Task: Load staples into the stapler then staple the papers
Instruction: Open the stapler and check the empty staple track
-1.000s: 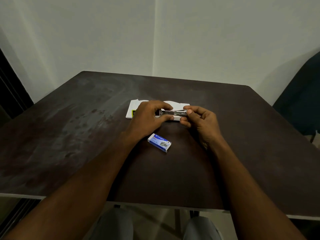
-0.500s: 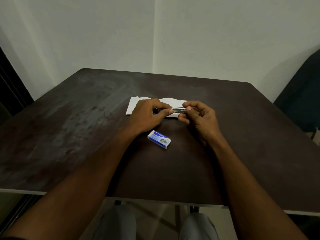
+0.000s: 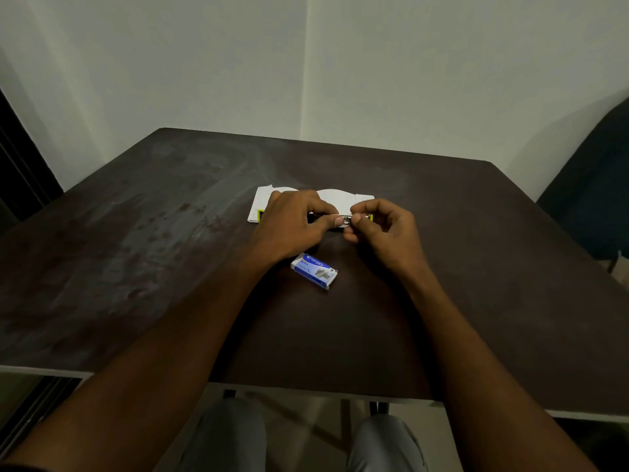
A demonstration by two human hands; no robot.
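Observation:
My left hand (image 3: 292, 223) is closed around a small stapler (image 3: 325, 219), most of which is hidden under the fingers. My right hand (image 3: 381, 229) pinches the stapler's metal end (image 3: 349, 218) between thumb and forefinger. Both hands hover just over the white papers (image 3: 340, 197), which lie in the middle of the dark table (image 3: 136, 250). A blue and white staple box (image 3: 315, 270) lies shut on the table, just in front of my left hand.
The table's near edge (image 3: 306, 391) runs above my knees. A dark chair (image 3: 592, 199) stands at the right, and a dark door frame (image 3: 20, 165) at the left. White walls meet in a corner behind the table.
The long metal part that showed between my hands a second ago has shortened to a small tip. My hands have drawn closer together. The staple box has not moved.

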